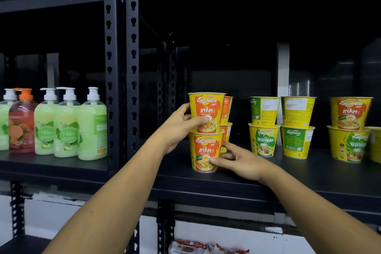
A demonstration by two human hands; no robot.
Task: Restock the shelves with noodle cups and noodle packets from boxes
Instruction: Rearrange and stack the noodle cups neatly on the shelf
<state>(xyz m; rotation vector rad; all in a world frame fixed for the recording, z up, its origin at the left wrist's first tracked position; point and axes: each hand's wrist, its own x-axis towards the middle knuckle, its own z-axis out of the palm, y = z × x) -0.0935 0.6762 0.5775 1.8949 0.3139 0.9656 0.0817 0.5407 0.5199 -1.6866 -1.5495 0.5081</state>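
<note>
Two yellow-and-orange chicken noodle cups stand stacked near the front of the black shelf (pixel 226 183). My left hand (pixel 181 126) grips the upper cup (pixel 207 109) from its left side, thumb across the front. My right hand (pixel 239 161) holds the lower cup (pixel 206 150) from the right, thumb on its front. Behind them a second stack of the same orange cups (pixel 227 109) is mostly hidden. Further right stand two stacks of green vegetarian cups (pixel 265 126) (pixel 298 126).
At the far right an orange cup sits on a vegetarian cup (pixel 349 130). Soap pump bottles (pixel 68 126) fill the left bay past the black upright posts (pixel 121 68). Red noodle packets (pixel 206 248) lie on a lower level. The shelf's back is dark.
</note>
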